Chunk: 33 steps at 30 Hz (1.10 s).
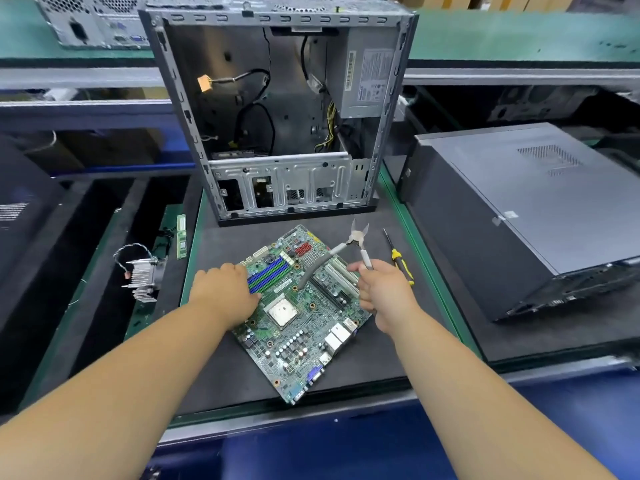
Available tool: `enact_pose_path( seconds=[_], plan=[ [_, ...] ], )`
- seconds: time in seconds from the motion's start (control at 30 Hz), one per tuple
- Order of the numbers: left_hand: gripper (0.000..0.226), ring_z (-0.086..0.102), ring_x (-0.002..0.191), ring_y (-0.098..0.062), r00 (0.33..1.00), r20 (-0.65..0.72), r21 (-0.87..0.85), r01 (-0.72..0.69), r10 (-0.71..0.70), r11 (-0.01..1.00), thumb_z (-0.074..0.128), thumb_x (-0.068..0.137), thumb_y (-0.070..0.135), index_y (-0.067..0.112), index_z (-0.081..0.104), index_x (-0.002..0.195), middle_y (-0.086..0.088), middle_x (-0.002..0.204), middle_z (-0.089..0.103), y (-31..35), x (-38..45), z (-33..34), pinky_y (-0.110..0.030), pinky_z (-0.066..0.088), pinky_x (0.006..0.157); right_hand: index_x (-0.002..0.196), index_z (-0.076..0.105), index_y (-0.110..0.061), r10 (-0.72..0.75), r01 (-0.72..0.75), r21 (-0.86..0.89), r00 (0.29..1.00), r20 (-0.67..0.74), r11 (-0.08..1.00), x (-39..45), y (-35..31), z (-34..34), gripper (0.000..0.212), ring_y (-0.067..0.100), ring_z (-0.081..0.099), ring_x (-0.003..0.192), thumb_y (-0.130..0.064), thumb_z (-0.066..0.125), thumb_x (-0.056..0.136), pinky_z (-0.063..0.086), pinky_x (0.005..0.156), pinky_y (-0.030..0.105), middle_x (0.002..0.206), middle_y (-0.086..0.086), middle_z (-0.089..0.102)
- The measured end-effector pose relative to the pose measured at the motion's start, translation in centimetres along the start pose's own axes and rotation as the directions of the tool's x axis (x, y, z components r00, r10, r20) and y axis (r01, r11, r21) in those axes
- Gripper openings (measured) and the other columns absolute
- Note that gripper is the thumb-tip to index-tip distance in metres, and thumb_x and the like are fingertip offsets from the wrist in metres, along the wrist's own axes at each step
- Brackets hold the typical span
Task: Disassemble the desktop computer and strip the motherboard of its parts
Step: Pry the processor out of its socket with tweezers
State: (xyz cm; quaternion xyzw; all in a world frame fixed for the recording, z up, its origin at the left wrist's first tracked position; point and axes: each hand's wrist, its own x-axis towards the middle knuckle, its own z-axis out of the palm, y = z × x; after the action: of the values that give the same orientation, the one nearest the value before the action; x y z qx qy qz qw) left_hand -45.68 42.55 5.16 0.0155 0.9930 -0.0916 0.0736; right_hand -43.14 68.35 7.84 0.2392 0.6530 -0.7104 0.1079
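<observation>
You are stripping the board (pixel 298 317), now out of the case (pixel 277 109) and lying flat mid-desk (pixel 221 382).

Your left hand (pixel 225 292) is pressing down on the board's left edge beside the RAM slots (pixel 270 275), fingers mostly hidden. Your right hand (pixel 381 292) is gripping one handle of the cutters (pixel 358 239), jaws gaping above the board's far corner. Next, you are probably needing to close the grip on both handles and pick a part to cut or pry.

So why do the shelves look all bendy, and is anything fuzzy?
Head view: the wide-angle lens curves the grey shelf rails near the edges; the green motherboard at centre is sharp, corners are softly blurred, and lighting is even.
</observation>
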Motion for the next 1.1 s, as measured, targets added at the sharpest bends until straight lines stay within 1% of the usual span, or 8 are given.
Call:
enact_pose_path(
  seconds=[0.2,0.3,0.37,0.47,0.6,0.83,0.93,1.1],
  plan=[
    [0.084,0.050,0.107,-0.029,0.994,-0.106,-0.135,0.025,-0.039,0.991,0.050,0.068,0.083,0.014,0.043,0.117,-0.008,0.116,0.048,0.0,1.2,-1.1,-0.040,0.045,0.088,0.095,0.062,-0.007,0.051,-0.048,0.065,0.998,-0.042,0.997,0.1,1.2,0.2,0.027,0.007,0.018,0.041,-0.013,0.038,0.105,0.016,0.041,0.022,0.052,-0.005,0.029],
    [0.095,0.044,0.116,-0.032,1.000,0.001,-0.290,0.030,-0.031,0.957,0.059,0.066,0.080,0.015,0.035,0.131,-0.011,0.126,0.043,0.5,1.8,-0.7,-0.043,0.043,0.094,0.093,0.064,-0.009,0.055,-0.050,0.050,0.993,-0.108,0.998,0.1,2.3,0.0,0.028,0.007,0.021,0.040,-0.014,0.039,0.105,0.022,0.039,0.021,0.055,-0.003,0.031],
    [0.100,0.042,0.121,-0.033,0.998,0.060,-0.308,0.022,-0.004,0.951,0.060,0.066,0.078,0.017,0.031,0.139,-0.012,0.131,0.041,0.7,2.1,-0.5,-0.044,0.042,0.096,0.090,0.065,-0.012,0.052,-0.051,0.009,0.985,-0.164,0.999,0.0,3.0,-0.2,0.030,0.009,0.026,0.043,-0.015,0.040,0.105,0.026,0.041,0.023,0.058,-0.003,0.034],
    [0.099,0.042,0.121,-0.034,0.998,0.052,-0.262,-0.006,0.020,0.965,0.061,0.067,0.077,0.016,0.031,0.140,-0.012,0.132,0.041,0.6,2.7,-0.4,-0.044,0.043,0.096,0.090,0.069,-0.016,0.042,-0.065,-0.084,0.967,-0.252,0.994,-0.3,3.9,-0.3,0.031,0.016,0.028,0.055,-0.016,0.040,0.103,0.028,0.051,0.027,0.065,-0.001,0.037],
    [0.099,0.041,0.123,-0.032,0.993,0.103,-0.285,-0.026,0.058,0.958,0.062,0.069,0.075,0.012,0.031,0.140,-0.012,0.133,0.040,0.2,3.5,-0.5,-0.044,0.044,0.096,0.092,0.069,-0.018,0.043,-0.085,-0.116,0.945,-0.325,0.990,-0.9,4.5,0.1,0.031,0.015,0.023,0.051,-0.017,0.040,0.103,0.021,0.048,0.027,0.062,0.001,0.033],
    [0.096,0.046,0.118,-0.032,0.987,0.084,-0.191,-0.119,0.137,0.974,0.053,0.072,0.078,0.008,0.034,0.136,-0.011,0.131,0.043,-0.5,4.3,-0.4,-0.039,0.045,0.089,0.088,0.068,-0.017,0.068,-0.064,0.023,0.915,-0.398,0.998,-1.1,3.9,2.1,0.031,0.016,0.030,0.057,-0.016,0.041,0.103,0.024,0.052,0.027,0.069,0.001,0.040],
    [0.093,0.049,0.113,-0.032,0.988,0.114,-0.320,-0.068,0.109,0.945,0.060,0.070,0.074,0.007,0.036,0.130,-0.013,0.128,0.045,-1.3,4.2,0.1,-0.038,0.044,0.082,0.090,0.068,-0.016,0.073,-0.052,0.062,0.906,-0.416,0.997,-0.9,3.2,2.6,0.031,0.014,0.034,0.055,-0.014,0.040,0.102,0.027,0.052,0.027,0.066,0.000,0.043],
    [0.079,0.050,0.089,-0.026,0.982,0.186,-0.555,0.077,0.033,0.828,0.072,0.065,0.063,0.010,0.040,0.113,-0.011,0.116,0.048,-2.7,3.8,0.5,-0.032,0.038,0.068,0.094,0.066,-0.011,0.035,0.008,0.118,0.932,-0.360,0.993,1.0,1.8,3.3,0.028,0.010,0.025,0.046,-0.012,0.040,0.104,0.027,0.043,0.019,0.058,-0.002,0.036]
  ],
)
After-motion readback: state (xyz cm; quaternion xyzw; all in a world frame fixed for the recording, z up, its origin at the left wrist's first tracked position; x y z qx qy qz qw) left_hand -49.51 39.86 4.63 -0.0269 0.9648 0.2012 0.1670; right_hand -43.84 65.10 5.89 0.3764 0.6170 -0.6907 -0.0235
